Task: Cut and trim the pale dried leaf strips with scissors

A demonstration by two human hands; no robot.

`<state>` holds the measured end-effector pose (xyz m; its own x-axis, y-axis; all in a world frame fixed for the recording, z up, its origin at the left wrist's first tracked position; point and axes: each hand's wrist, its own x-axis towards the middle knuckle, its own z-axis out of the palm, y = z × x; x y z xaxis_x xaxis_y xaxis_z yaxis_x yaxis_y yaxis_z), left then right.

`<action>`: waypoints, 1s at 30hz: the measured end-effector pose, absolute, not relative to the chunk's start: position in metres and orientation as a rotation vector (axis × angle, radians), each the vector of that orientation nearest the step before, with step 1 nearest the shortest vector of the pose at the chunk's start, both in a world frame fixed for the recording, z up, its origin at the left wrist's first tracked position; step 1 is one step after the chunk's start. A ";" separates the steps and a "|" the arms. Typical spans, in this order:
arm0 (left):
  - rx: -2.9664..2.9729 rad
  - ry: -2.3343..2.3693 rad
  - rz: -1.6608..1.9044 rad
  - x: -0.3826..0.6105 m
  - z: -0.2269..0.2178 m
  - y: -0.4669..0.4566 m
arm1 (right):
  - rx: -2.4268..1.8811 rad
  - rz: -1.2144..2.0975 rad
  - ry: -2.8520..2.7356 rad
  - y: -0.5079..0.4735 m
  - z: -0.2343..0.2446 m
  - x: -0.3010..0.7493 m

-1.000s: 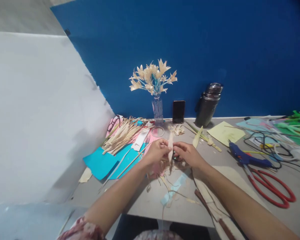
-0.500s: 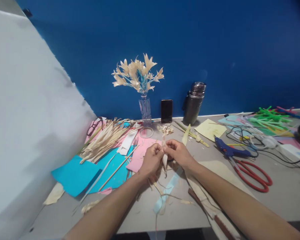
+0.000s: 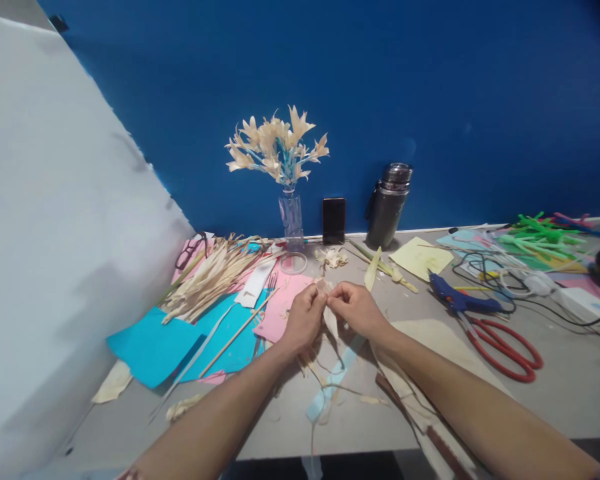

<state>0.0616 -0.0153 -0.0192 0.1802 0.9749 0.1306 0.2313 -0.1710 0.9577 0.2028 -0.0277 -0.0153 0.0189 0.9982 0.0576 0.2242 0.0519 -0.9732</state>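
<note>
Between my fingertips is a pale strip of dried husk [image 3: 331, 324], its pointed end hanging down toward the table. My left hand [image 3: 303, 316] pinches it from the left side. My right hand [image 3: 356, 307] is closed on it from the right, with thumb and forefinger meeting the left fingers. Just beyond the hands lies a small heap of husk scraps [image 3: 332, 257]. A light blue strip [image 3: 325, 402] and thin fibres lie on the table below the hands. The fingers hide part of the husk strip.
Dried husks [image 3: 205, 273], blue paper [image 3: 155, 345] and pink paper [image 3: 280, 310] lie at left. Husk flowers [image 3: 277, 143] stand in a clear bottle [image 3: 291, 217], near a phone [image 3: 333, 221] and a flask [image 3: 387, 207]. At right are a glue gun [image 3: 460, 297] and red-handled scissors [image 3: 510, 350].
The husk strip has turned in my fingers; its lower end now points further right. Its upper part no longer stands up above my fingertips. Both hands stay close together.
</note>
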 end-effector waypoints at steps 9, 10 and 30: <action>1.483 1.200 0.980 0.059 -0.015 -0.015 | -1.252 1.244 -1.239 -0.024 -0.025 0.201; 1.577 1.217 0.989 0.058 -0.016 -0.014 | -1.273 1.178 -1.294 -0.025 -0.024 0.201; 1.596 1.082 0.962 0.057 -0.021 -0.014 | -1.431 0.688 -1.674 -0.028 -0.016 0.202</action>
